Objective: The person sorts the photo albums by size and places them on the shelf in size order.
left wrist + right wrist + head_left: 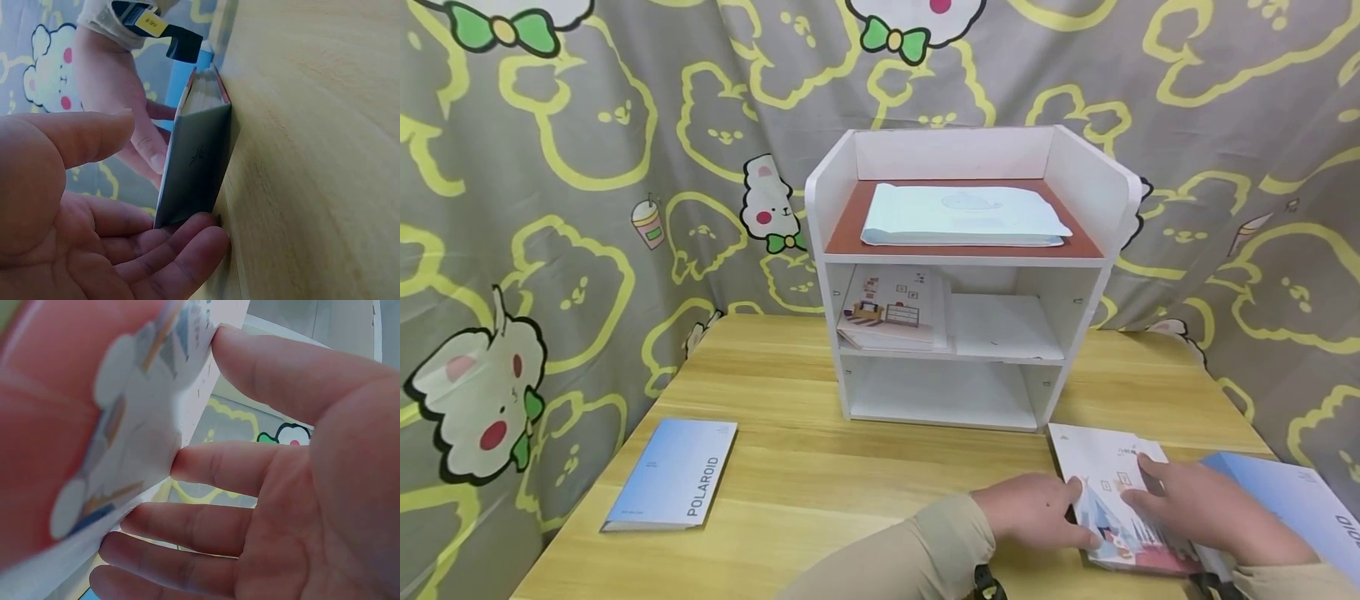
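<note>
- Head view: the left hand (1037,510) touches the left edge of an illustrated book (1116,479), which lies flat on the wooden table (790,467), just in front of the right end of the white shelf unit (940,392).
- The right hand (1217,504) touches the same book from its right side; the two hands are apart, one at each side of it.
- A blue album (1288,500) lies just beyond the right hand; another album marked POLAROID (673,475) lies well apart at the left.
- A pale blue album (966,217) rests on the unit's top; a picture-covered book (891,308) lies in the middle compartment.
- Left wrist view: the left fingers extend loosely against the book's dark edge, the thumb clear of it; the right hand shows behind.
- Right wrist view: the right fingertips, nearly straight, meet the book's edge; its pink-and-white cover is blurred.
</note>
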Motion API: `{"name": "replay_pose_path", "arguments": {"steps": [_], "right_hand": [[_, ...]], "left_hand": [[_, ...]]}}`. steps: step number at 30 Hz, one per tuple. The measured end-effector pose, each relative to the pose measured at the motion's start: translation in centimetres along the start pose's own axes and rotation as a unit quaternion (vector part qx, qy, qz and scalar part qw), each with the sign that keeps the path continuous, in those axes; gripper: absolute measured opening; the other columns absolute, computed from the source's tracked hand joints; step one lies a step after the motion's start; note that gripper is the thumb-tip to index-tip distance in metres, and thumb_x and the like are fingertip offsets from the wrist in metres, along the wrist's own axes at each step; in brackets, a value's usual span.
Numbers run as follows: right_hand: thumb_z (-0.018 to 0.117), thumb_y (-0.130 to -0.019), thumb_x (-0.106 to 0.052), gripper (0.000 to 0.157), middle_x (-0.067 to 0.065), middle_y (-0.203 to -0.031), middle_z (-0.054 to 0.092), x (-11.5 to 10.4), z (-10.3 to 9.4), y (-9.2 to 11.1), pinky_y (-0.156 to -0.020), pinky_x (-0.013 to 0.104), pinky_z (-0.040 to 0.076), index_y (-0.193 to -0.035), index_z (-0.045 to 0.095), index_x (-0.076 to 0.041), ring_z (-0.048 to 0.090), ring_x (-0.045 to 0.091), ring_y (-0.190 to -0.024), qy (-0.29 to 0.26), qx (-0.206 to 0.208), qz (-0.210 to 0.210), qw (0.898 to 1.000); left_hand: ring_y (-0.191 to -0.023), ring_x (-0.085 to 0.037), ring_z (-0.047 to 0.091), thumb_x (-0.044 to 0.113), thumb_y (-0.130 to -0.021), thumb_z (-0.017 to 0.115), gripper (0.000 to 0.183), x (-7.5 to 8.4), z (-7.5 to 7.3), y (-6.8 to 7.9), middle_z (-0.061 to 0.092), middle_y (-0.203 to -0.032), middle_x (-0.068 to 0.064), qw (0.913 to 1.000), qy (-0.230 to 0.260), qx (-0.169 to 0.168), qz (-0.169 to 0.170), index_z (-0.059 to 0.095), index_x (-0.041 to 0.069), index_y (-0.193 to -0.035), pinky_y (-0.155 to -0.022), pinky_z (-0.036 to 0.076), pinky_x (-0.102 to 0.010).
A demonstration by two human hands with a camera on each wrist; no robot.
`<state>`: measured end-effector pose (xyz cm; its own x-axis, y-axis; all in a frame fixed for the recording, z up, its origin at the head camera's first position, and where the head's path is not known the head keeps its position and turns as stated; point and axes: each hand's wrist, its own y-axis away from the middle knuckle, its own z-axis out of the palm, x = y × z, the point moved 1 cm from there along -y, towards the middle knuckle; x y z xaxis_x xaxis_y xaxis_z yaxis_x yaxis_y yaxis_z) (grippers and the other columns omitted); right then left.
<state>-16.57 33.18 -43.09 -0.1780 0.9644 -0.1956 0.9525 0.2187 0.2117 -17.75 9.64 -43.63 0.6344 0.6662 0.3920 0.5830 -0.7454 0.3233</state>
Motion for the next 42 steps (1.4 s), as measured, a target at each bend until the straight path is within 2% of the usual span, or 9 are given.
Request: {"name": "replay_pose_path", "arguments": {"steps": [8,11,16,22,28,30,35,37,42], "right_hand": [[0.066,-0.094,-0.053,0.078,0.028,-0.109,0.07,-1.0,0.1,0.5,-0.08,0.061,0.052,-0.132,0.058,0.015,0.068,0.042,-0.095,0.004,0.012,-0.005,1.0],[0.066,-0.093,-0.055,0.08,0.026,-0.108,0.071,-1.7,0.2,0.4,-0.079,0.06,0.053,-0.133,0.058,0.013,0.069,0.039,-0.094,0.004,0.01,-0.009,1.0],[0.071,-0.089,-0.054,0.078,0.025,-0.108,0.07,-2.9,0.4,0.3,-0.08,0.06,0.053,-0.132,0.061,0.009,0.068,0.039,-0.095,0.017,0.025,-0.022,0.999],[0.073,-0.086,-0.054,0.077,0.023,-0.105,0.069,-4.7,0.7,-0.1,-0.077,0.057,0.053,-0.131,0.063,0.007,0.067,0.037,-0.09,0.034,0.044,-0.052,0.997],[0.076,-0.084,-0.05,0.072,0.017,-0.099,0.07,-7.8,0.6,-0.7,-0.076,0.051,0.054,-0.13,0.065,0.005,0.065,0.031,-0.085,0.036,0.061,-0.083,0.994],[0.076,-0.084,-0.049,0.071,0.016,-0.097,0.07,-8.8,0.7,-0.9,-0.075,0.049,0.054,-0.13,0.065,0.005,0.065,0.03,-0.083,0.039,0.07,-0.092,0.993],[0.076,-0.084,-0.049,0.071,0.017,-0.098,0.069,-11.0,0.9,-1.9,-0.074,0.05,0.055,-0.13,0.065,0.004,0.065,0.032,-0.086,0.044,0.077,-0.111,0.99],[0.076,-0.084,-0.049,0.071,0.017,-0.097,0.069,-11.8,1.0,-2.4,-0.071,0.049,0.055,-0.13,0.065,0.004,0.065,0.031,-0.084,0.046,0.079,-0.116,0.989],[0.075,-0.085,-0.049,0.07,0.016,-0.094,0.068,-13.7,1.3,-3.4,-0.064,0.046,0.053,-0.131,0.064,0.003,0.063,0.028,-0.08,0.047,0.08,-0.127,0.988]], "left_hand": [[-0.118,0.006,0.053,0.058,-0.099,0.055,0.07,0.3,0.1,1.2,0.054,-0.14,0.014,0.9995,-0.018,-0.02,0.018,0.036,0.025,-0.158,-0.095,0.042,-0.011],[-0.116,0.004,0.055,0.058,-0.099,0.055,0.066,-0.6,-0.1,1.9,0.056,-0.138,0.015,0.9994,-0.026,-0.018,0.015,0.041,0.027,-0.156,-0.095,0.043,-0.015],[-0.096,0.0,0.059,0.059,-0.098,0.056,0.054,-2.3,-0.8,2.9,0.064,-0.118,0.012,0.9986,-0.051,-0.007,0.011,0.054,0.029,-0.142,-0.085,0.048,-0.019],[-0.105,-0.001,0.059,0.058,-0.097,0.058,0.061,-4.3,-1.4,4.9,0.063,-0.127,0.01,0.9986,-0.052,0.012,0.001,0.05,0.031,-0.151,-0.089,0.049,-0.023],[-0.073,-0.004,0.051,0.053,-0.097,0.061,0.037,-6.7,-1.3,7.6,0.058,-0.085,0.009,0.9958,-0.059,0.067,0.017,0.066,0.025,-0.122,-0.064,0.044,-0.022],[-0.075,-0.003,0.052,0.051,-0.097,0.062,0.04,-7.4,-1.3,8.5,0.063,-0.092,0.012,0.9952,-0.05,0.083,0.01,0.069,0.023,-0.125,-0.066,0.045,-0.022],[-0.103,-0.005,0.062,0.05,-0.096,0.064,0.052,-9.3,-1.5,10.5,0.065,-0.131,0.01,0.9939,-0.029,0.104,-0.021,0.061,0.024,-0.142,-0.087,0.052,-0.029],[-0.109,-0.007,0.062,0.05,-0.097,0.063,0.051,-9.9,-1.7,11.1,0.064,-0.134,0.009,0.9933,-0.024,0.109,-0.028,0.062,0.024,-0.14,-0.091,0.052,-0.032],[-0.104,-0.008,0.064,0.048,-0.097,0.063,0.044,-11.3,-1.9,12.3,0.067,-0.129,0.008,0.9921,-0.004,0.118,-0.044,0.067,0.025,-0.135,-0.089,0.053,-0.032]]}}
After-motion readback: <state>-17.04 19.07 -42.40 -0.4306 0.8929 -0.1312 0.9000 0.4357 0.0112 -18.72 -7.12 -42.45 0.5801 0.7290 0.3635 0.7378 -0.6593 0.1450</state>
